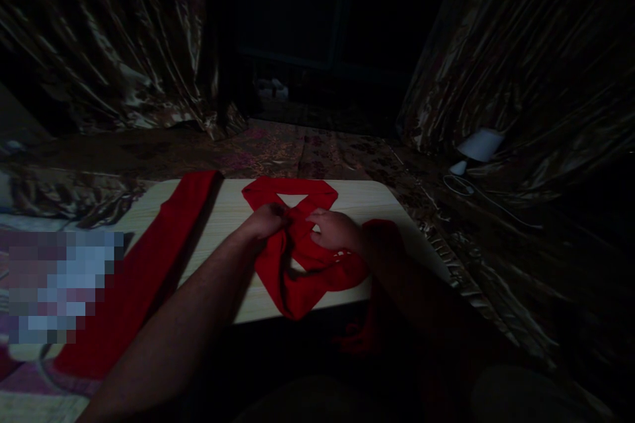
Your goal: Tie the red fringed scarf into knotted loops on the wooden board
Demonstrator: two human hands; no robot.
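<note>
Both hands met at the middle of a red garment on a pale wooden board. The left hand was closed, its fingers pinching a fold of the red cloth near the centre, where the two bands crossed. The right hand, knuckles up, was likewise closed on the cloth just beside the left, the two hands nearly touching. Above them the garment formed a loop enclosing a pale triangle of bare board; below them it fell in a bunched fold that reached the board's near edge and hung slightly over it. The right forearm wore a red sleeve, while the left forearm was bare.

A second strip of red fabric lay diagonally across the board's left side, apart from the garment, running down toward the near left. The board rested on a patterned brown covering. Shiny patterned curtains hung behind on both sides. At the right, a white object with a thin white cable lay on the covering, well apart from the hands.
</note>
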